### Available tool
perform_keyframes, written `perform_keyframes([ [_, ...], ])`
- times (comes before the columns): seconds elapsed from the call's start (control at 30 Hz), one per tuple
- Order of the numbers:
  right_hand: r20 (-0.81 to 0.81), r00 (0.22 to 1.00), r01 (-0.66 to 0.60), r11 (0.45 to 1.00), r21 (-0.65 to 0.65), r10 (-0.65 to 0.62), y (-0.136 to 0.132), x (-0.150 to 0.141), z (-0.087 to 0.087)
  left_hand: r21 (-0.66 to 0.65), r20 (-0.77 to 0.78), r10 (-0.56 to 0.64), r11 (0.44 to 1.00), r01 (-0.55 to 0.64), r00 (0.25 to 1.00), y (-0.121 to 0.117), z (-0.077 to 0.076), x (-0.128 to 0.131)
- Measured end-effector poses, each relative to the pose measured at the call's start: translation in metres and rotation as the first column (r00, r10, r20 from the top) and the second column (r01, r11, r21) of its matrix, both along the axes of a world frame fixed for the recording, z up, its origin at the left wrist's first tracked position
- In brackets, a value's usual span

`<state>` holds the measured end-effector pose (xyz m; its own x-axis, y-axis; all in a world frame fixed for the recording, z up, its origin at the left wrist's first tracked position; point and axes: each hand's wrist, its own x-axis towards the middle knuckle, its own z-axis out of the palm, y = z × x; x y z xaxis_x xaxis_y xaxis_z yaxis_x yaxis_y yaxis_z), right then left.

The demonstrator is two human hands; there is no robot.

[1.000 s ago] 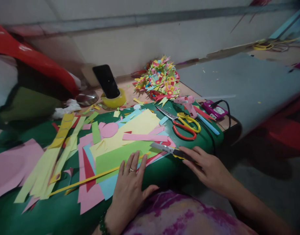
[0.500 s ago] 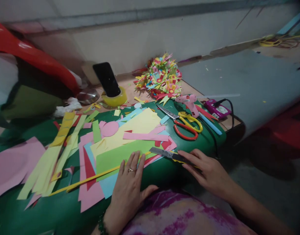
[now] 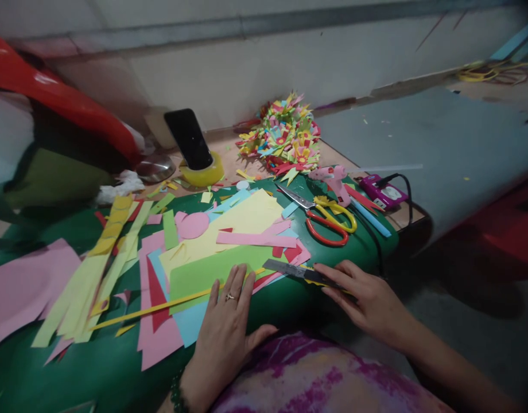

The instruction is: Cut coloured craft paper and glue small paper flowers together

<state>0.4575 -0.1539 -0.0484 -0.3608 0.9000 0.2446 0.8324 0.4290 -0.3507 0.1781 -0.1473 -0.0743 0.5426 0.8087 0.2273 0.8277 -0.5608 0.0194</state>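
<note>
My left hand [image 3: 229, 321] lies flat with fingers stretched, pressing on a narrow yellow paper strip [image 3: 173, 303] that runs across the stacked sheets. Under the strip are a green sheet [image 3: 190, 281], a pale yellow sheet [image 3: 238, 223] and pink and blue sheets. My right hand [image 3: 358, 298] is closed around a utility knife [image 3: 311, 275] with a black and yellow handle. Its blade [image 3: 281, 267] points left and rests by the right end of the strip, close to the left fingertips.
Scissors [image 3: 328, 226] and a pink glue gun [image 3: 335, 180] lie to the right. Behind stand a bunch of paper flowers [image 3: 290, 135], a phone [image 3: 189, 137] and a yellow tape roll [image 3: 204, 172]. Pale strips [image 3: 74, 304] lie left on the green surface [image 3: 104, 378].
The left end of the yellow strip has slid slightly right and up, apart from a small yellow piece beneath it. Both hands and the knife stay nearly still.
</note>
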Motion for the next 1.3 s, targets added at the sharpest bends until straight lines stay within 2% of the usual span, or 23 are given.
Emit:
perform_keyframes([
  [0.4,-0.002,1.0,-0.028,1.0,0.0,0.028,0.0017,-0.0005,-0.0025,-0.063,-0.032,0.0,0.998,-0.002,1.0,0.0014,0.0062,0.0008],
  [0.67,0.046,0.998,-0.05,0.998,0.041,0.048,0.002,-0.0026,-0.0016,-0.03,-0.056,0.002,1.0,-0.003,0.998,0.0008,0.0042,0.0019],
  [0.93,0.044,0.996,-0.08,0.995,0.053,0.078,0.0014,0.0015,-0.0024,-0.066,-0.048,0.011,0.998,-0.014,0.999,0.001,0.0037,0.0017],
  [1.3,0.032,0.995,-0.097,0.995,0.008,0.097,0.0006,-0.0028,-0.0034,-0.074,-0.035,0.014,0.997,-0.017,0.999,0.0002,0.0025,0.0007],
])
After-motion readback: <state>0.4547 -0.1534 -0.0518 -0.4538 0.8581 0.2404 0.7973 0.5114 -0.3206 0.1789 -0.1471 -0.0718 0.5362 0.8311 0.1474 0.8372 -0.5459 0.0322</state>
